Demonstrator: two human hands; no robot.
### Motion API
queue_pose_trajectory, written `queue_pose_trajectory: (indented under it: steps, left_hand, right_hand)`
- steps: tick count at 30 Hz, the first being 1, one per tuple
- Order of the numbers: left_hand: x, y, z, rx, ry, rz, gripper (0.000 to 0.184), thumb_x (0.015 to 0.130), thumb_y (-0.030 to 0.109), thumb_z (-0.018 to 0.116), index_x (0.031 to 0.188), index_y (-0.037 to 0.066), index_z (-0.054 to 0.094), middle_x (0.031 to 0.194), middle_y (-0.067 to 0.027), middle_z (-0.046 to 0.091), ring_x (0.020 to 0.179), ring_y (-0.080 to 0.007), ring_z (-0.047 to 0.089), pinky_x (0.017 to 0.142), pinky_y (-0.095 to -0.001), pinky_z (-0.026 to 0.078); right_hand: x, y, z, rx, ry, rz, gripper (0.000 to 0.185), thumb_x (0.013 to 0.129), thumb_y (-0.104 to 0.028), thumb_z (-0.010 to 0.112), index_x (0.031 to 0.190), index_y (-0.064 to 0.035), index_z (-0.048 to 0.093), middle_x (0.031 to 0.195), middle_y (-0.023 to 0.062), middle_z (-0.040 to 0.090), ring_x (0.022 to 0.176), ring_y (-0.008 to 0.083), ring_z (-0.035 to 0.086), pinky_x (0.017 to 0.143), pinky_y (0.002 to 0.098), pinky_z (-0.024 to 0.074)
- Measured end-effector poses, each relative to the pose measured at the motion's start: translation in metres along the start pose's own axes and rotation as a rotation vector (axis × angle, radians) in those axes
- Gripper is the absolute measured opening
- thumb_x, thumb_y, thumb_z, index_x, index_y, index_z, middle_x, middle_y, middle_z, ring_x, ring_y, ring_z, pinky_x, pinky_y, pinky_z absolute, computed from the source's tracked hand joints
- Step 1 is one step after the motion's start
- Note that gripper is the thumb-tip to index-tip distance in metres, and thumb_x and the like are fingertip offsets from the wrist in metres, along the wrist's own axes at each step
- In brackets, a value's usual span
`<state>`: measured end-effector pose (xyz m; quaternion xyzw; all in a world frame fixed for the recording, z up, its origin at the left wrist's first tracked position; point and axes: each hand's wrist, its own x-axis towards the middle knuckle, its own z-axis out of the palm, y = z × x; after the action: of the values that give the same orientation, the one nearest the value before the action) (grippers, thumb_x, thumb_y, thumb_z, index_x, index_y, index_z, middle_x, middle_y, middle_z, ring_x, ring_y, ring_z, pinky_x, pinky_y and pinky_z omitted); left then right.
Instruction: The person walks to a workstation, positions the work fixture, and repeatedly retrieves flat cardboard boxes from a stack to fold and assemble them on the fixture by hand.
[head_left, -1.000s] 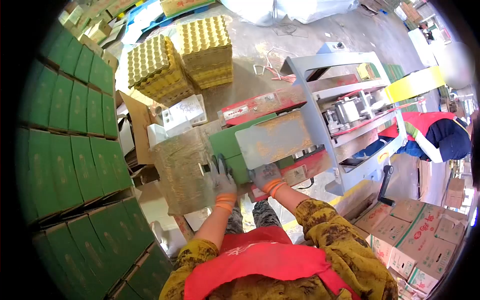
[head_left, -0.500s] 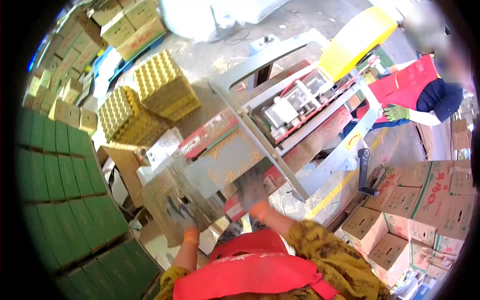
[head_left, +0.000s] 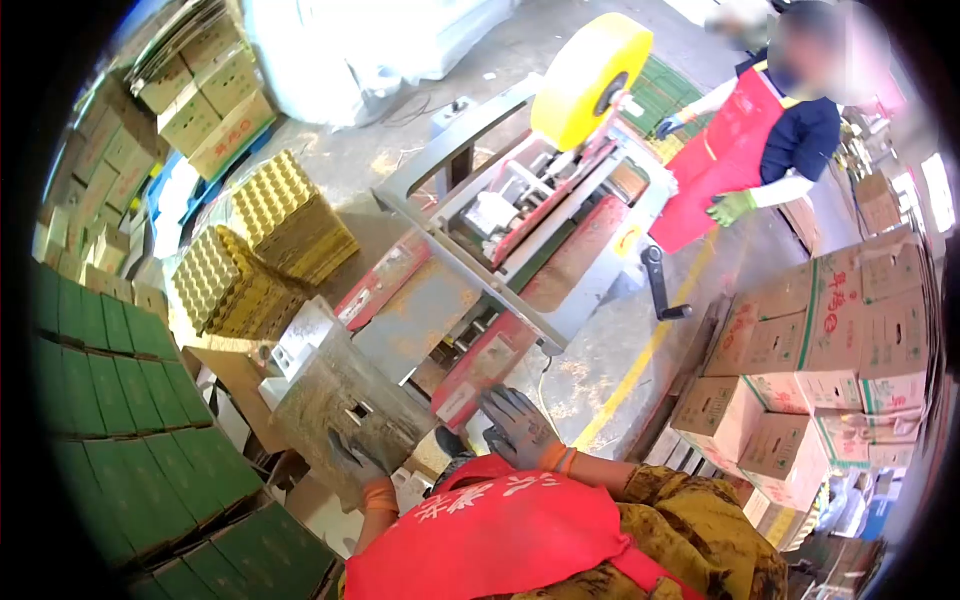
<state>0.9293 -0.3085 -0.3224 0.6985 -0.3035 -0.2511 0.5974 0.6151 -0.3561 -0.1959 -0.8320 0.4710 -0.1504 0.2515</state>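
My left hand (head_left: 356, 464), in a grey glove with an orange cuff, rests at the near edge of a worn board (head_left: 330, 400) with a small square hole. Its fingers are spread and hold nothing. My right hand (head_left: 518, 428), gloved the same way, hovers palm down by the near end of the red rail (head_left: 487, 367), fingers apart and empty. Beyond both hands stands the grey-framed taping machine (head_left: 540, 215) with a large yellow tape roll (head_left: 592, 80) on top. A hand crank (head_left: 658, 285) hangs at its right side.
Green boxes (head_left: 120, 400) are stacked at left, yellow egg trays (head_left: 285, 215) beyond the board. Printed cartons (head_left: 835, 340) are piled at right. Across the machine a co-worker in a red apron (head_left: 725, 150) stands with gloved hands apart.
The green box under my hands has gone from sight at the machine. My right hand has drawn back from the rail. The view has turned right, and the co-worker appears more upright.
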Motion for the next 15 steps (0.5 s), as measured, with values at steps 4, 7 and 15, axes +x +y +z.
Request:
queue_pose_trajectory:
  steps: [4, 7, 15]
  left_hand:
    - [-0.005, 0.010, 0.003, 0.007, -0.075, -0.145, 0.050, 0.099, 0.020, 0.036, 0.143, -0.001, 0.028, 0.148, -0.0126, 0.029, 0.133, -0.0235, 0.033, 0.108, -0.0320, 0.028]
    - [-0.013, 0.014, 0.013, 0.185, -0.160, -0.006, 0.050, 0.099, 0.021, 0.037, 0.142, -0.002, 0.028, 0.147, -0.0137, 0.031, 0.132, -0.0239, 0.033, 0.108, -0.0332, 0.028]
    - [-0.024, 0.067, 0.032, 0.364, -0.229, 0.014, 0.051, 0.099, 0.024, 0.039, 0.141, -0.004, 0.028, 0.146, -0.0179, 0.031, 0.134, -0.0252, 0.032, 0.109, -0.0342, 0.026]
  right_hand:
    - [-0.016, -0.006, 0.001, 0.025, 0.001, 0.065, 0.064, 0.085, -0.031, 0.056, 0.139, -0.0023, 0.035, 0.140, 0.0192, 0.038, 0.132, 0.0363, 0.032, 0.110, 0.0462, 0.0233]
    - [-0.024, -0.005, 0.000, 0.034, 0.023, 0.083, 0.064, 0.085, -0.032, 0.055, 0.138, -0.0025, 0.036, 0.139, 0.0195, 0.038, 0.131, 0.0362, 0.033, 0.109, 0.0472, 0.0231]
    - [-0.041, -0.005, -0.004, 0.049, 0.123, 0.175, 0.056, 0.090, -0.034, 0.050, 0.134, -0.0011, 0.040, 0.135, 0.0197, 0.044, 0.129, 0.0365, 0.036, 0.110, 0.0457, 0.0231]
